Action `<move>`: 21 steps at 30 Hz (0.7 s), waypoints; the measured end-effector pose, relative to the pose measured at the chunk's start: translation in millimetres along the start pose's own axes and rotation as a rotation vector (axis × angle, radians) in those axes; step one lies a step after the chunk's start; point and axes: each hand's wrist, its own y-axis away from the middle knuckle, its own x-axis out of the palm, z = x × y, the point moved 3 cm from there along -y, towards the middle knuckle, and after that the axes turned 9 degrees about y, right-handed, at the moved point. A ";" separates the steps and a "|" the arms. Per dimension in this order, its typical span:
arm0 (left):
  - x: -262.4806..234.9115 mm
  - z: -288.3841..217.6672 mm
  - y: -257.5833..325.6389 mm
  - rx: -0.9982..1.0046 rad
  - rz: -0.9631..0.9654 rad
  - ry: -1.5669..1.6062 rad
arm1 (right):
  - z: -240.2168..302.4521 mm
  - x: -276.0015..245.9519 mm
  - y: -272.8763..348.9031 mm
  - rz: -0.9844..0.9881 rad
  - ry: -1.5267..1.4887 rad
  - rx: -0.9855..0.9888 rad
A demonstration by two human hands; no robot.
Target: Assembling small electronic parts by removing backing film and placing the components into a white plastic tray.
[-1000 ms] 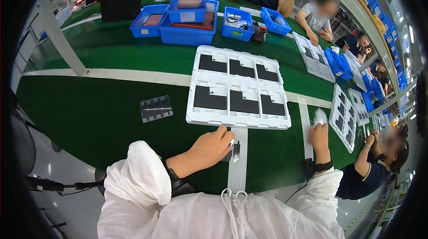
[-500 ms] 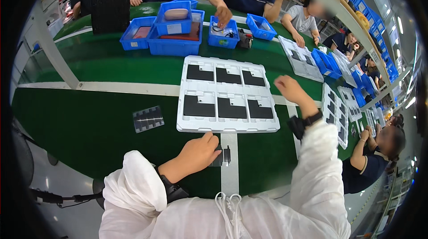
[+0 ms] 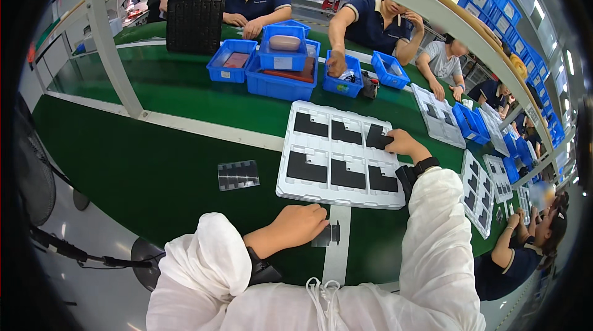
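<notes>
Fingers of the right hand [image 3: 404,144] are pinched on a black flat piece [image 3: 377,137], tilted over the white tray's [image 3: 341,192] far right pocket. A small dark part [image 3: 328,234] is pressed flat under the left hand [image 3: 301,224], near the green bench's [image 3: 154,170] near edge, so it stays put.

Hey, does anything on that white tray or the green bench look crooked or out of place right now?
One dark part in the white tray sits tilted, not flat like the other five; the right hand is on it.

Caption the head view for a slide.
Right hand lifts a black part from the white tray; left hand rests on the green table.
</notes>
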 end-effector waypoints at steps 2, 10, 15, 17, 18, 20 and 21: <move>-5.5 -1.9 -2.8 0.008 -0.082 0.090 | -7.7 -4.1 10.8 -0.156 0.061 -0.096; -56.2 1.3 -13.3 -0.183 -0.388 0.727 | 56.6 -32.3 128.4 -0.236 -0.648 -0.126; -86.6 -55.3 -45.3 -0.041 -0.343 0.950 | 111.1 -17.2 200.8 -0.127 -1.038 -0.306; -85.9 -68.6 -50.6 -0.037 -0.320 1.022 | 119.7 -17.1 215.2 -0.136 -1.080 -0.341; -84.8 -72.4 -50.7 -0.039 -0.306 0.996 | 122.4 -17.6 220.3 -0.135 -1.100 -0.363; -82.1 -75.1 -51.0 -0.044 -0.283 0.965 | 124.3 -18.8 226.0 -0.126 -1.088 -0.376; -80.2 -76.6 -49.8 -0.022 -0.270 0.990 | 125.2 -19.0 228.5 -0.115 -1.063 -0.392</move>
